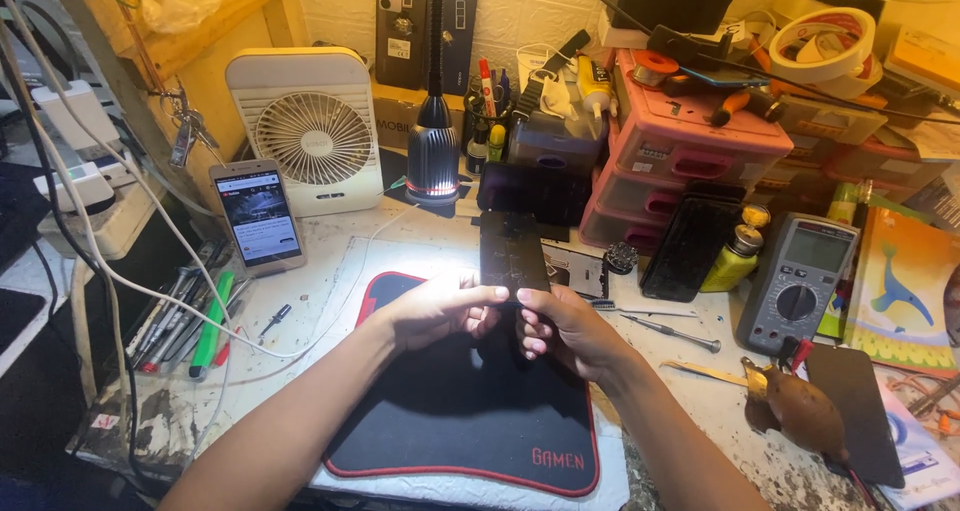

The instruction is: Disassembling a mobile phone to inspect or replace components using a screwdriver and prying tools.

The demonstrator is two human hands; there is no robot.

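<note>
Cluttered and lamp-lit, the repair bench (300,301) ran wall to wall, and over on the left a propped smartphone (258,216) played a video beside a white desk fan (310,131). Moving in, the left hand (435,311) was pinched onto the lower edge of a dark phone panel (513,254), thumb on top, fingers curled beneath. The panel stood upright above the black mouse mat (470,411), right under the black lamp (433,161). The right hand (565,331) closed on the same bottom edge from the other side. By the look of it, this was inspection under the light; a next move would call for a steady two-handed grip. Further right sat a grey multimeter (797,281) and pink drawers (680,151). The panel's underside and most fingertips were hidden, and glare washed out the left knuckles.
</note>
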